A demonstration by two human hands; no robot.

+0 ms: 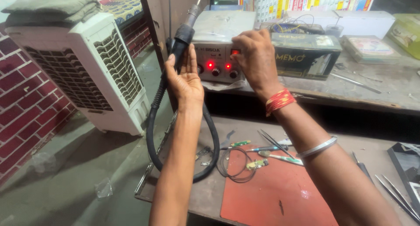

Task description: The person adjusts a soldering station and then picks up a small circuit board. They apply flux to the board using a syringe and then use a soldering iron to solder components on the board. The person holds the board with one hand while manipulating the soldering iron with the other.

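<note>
My left hand is raised with fingers spread, its thumb and palm against the black handle of a hot-air gun whose metal nozzle points up. A thick black hose loops down from the handle to the bench. My right hand rests on the front panel of a grey rework station, fingers at a lit red switch, beside two red lights and knobs. A red thread band and a metal bangle are on my right forearm.
A red mat on the workbench carries a small green circuit board, tweezers, a thin wire loop and screwdrivers. A dark box sits right of the station. A white air cooler stands at left by a brick wall.
</note>
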